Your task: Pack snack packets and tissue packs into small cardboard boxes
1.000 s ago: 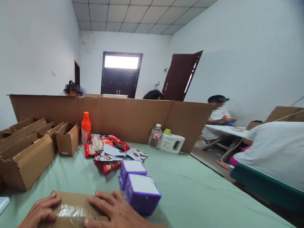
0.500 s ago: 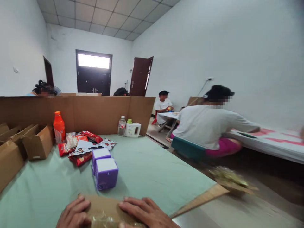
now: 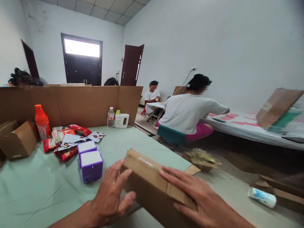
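Brown cardboard makes the open-topped box at the far left of the green-cloth worktop. Next stands an orange plastic bottle, then a loose heap of shiny red and white packets. Two purple and white block-shaped packs sit one behind the other, maybe so they take up less room. Then comes the left hand, its grip wide, fingers spread at the side of a taped brown cardboard box, perhaps to steady it; I cannot tell if they press on it. A clear plastic bottle and a white plastic jug with a green cap stand by the tall brown cardboard screen, likely to be out of the way. The taped box is tilted between both hands. The right hand holds it, fingers on top and thumb on the near side, probably so it does not slip
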A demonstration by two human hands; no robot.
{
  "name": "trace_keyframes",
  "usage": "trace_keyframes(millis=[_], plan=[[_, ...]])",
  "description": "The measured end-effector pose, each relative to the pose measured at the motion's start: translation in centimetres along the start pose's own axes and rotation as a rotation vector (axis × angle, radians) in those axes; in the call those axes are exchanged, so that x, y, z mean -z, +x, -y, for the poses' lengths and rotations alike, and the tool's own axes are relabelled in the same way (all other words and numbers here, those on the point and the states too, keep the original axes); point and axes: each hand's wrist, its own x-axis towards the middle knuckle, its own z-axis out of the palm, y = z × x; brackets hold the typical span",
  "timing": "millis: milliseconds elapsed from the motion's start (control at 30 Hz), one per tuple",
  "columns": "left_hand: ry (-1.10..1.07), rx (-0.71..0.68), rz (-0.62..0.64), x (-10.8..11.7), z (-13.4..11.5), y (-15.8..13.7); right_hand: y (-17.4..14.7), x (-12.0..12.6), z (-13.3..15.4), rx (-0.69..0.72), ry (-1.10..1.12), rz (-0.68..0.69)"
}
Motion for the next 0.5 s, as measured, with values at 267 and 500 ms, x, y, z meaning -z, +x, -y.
trace_keyframes(millis=[267,500], plan=[[0.095,-0.03,0.161,-2.7,5.3,-5.6,12.9,-0.7,-7.1,-0.406,-0.147,-0.017],[0.193,-0.125,0.088,-7.8,8.5,-8.2,25.5,-2.8,-11.8,-0.558,-0.206,-0.046]])
